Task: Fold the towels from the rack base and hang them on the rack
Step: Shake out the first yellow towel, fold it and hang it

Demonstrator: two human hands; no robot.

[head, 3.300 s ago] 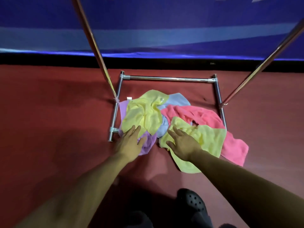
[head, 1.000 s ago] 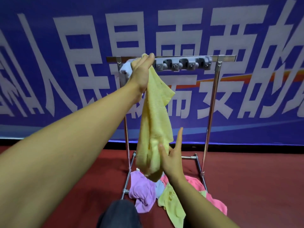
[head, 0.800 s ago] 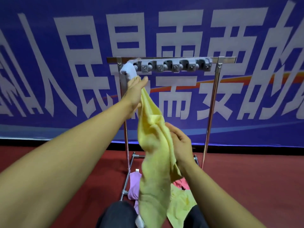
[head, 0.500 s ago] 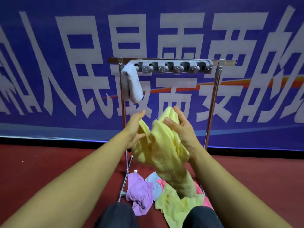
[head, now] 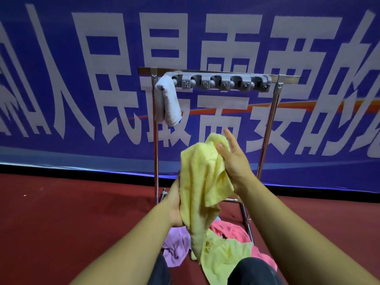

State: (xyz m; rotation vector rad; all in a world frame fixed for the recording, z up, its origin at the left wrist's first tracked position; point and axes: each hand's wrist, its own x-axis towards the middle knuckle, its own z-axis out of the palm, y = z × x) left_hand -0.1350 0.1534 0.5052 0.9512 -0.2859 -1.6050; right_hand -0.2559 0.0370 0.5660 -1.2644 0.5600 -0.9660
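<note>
- A dark red floor carries everything and runs back to a blue banner with large white characters
- A metal rack stands on the floor on a chrome base frame, its two uprights rising to a top bar
- A purple towel lies crumpled on the floor at the left of the base
- A pink towel lies bunched beside it toward the right, spilling past the right base rail
- A yellow towel lies spread in front, overlapping the pink one
- A sliver of a light blue towel shows between the purple and pink ones
</note>
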